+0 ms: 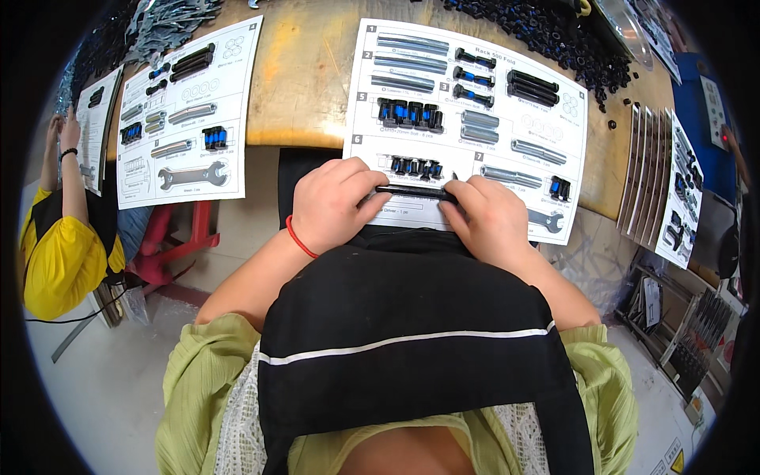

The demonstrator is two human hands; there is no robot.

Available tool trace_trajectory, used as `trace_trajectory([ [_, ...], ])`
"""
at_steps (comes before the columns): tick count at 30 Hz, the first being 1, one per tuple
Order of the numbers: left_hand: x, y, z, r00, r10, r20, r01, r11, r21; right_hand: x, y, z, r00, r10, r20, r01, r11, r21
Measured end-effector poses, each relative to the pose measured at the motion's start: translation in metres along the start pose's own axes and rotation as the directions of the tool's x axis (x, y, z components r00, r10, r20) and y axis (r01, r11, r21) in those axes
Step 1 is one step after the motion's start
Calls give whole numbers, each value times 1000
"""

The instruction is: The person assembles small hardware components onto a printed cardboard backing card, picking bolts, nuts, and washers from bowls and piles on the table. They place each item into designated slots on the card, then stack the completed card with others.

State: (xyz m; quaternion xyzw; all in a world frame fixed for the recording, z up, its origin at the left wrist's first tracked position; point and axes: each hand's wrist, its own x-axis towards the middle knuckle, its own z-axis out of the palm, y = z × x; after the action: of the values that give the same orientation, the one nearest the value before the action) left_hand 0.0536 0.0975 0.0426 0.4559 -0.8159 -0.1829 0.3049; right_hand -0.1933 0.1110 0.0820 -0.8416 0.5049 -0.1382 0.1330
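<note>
My left hand [336,204] and my right hand [492,218] meet over the lower part of a large printed parts card [507,95]. Between them lies a slim black rod-like piece [413,190], level from side to side. The left thumb and fingers pinch its left end, and the right fingertips close round its other end, hiding part of it. On the card sit silver tubes [412,43], long black bolts [532,87] and short black bolts with blue bands [410,115], grouped by printed sections. A silver wrench [546,220] is by the lower right corner.
A second filled card [186,111] overhangs the wooden table edge at left. Loose black bolts [546,39] heap at the back right, metal wrenches [170,28] at the back left. Several cards [645,174] stand stacked at right. A co-worker in yellow sleeves [67,253] works far left.
</note>
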Motion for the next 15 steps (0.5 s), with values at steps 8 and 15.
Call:
trace_trajectory([
  [8, -1, -6, -4, 1000, 6, 26, -5, 999, -37, 3, 1, -9, 997, 18, 69, -23, 997, 78],
  [15, 21, -26, -17, 967, -114, -227, 74, 981, -177, 68, 46, -66, 990, -9, -142, 7, 1000, -14],
])
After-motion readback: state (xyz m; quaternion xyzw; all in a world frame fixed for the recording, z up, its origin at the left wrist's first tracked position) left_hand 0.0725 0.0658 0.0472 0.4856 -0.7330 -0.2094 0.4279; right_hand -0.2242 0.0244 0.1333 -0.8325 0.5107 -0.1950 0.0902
